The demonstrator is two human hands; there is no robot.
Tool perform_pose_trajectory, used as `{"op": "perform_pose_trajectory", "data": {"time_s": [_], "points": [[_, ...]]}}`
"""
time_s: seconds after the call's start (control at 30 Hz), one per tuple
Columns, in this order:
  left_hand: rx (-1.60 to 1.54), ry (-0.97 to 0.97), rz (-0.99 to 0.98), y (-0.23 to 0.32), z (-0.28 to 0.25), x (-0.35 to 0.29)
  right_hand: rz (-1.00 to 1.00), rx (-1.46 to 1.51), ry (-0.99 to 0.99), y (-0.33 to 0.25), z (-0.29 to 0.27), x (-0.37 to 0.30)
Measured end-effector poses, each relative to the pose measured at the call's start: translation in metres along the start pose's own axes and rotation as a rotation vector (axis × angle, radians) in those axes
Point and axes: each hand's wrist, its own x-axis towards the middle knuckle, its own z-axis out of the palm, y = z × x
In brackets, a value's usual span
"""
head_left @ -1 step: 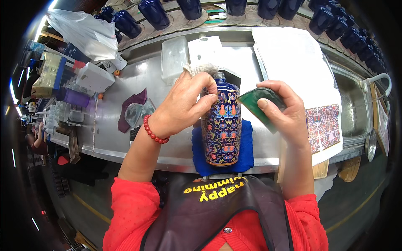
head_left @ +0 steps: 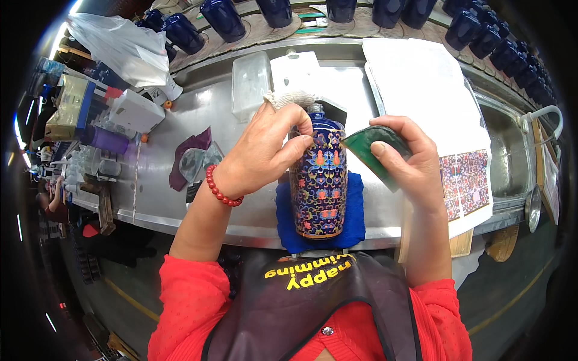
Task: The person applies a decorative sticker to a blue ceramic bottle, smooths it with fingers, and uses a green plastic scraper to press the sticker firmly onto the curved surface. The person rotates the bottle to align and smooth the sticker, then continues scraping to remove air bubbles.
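A dark blue bottle (head_left: 319, 180) with a colourful floral pattern is in front of me, its narrow neck pointing away. Beneath its near end is a blue cloth (head_left: 355, 210). My left hand (head_left: 265, 144), with a red bead bracelet, is at the bottle's upper left. Its thumb and forefinger are pinched close against the patterned side; anything between them is hidden. Pale knitted fabric (head_left: 292, 98) shows behind those fingers. My right hand (head_left: 412, 156) grips a green, thin-edged scraper (head_left: 376, 147) between thumb and fingers, its pointed corner beside the bottle's right shoulder.
White sheets (head_left: 421, 90) and a patterned printed sheet (head_left: 466, 183) lie to the right, before a metal sink (head_left: 506, 144). A translucent tub (head_left: 251, 84) stands behind my left hand. Purple cloth (head_left: 180, 162) lies left. Several blue bottles (head_left: 223, 19) line the far shelf.
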Motion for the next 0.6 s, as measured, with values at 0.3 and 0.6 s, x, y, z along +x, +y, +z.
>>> {"op": "perform_pose_trajectory", "data": {"time_s": [0.3,0.6], "points": [[-0.027,0.023,0.065,-0.003,-0.002,-0.006,0.018,0.007,-0.032,-0.003,0.003,0.002],[0.037,0.049,0.158,-0.008,0.003,-0.01,0.013,-0.012,-0.097,-0.011,0.007,0.003]]}}
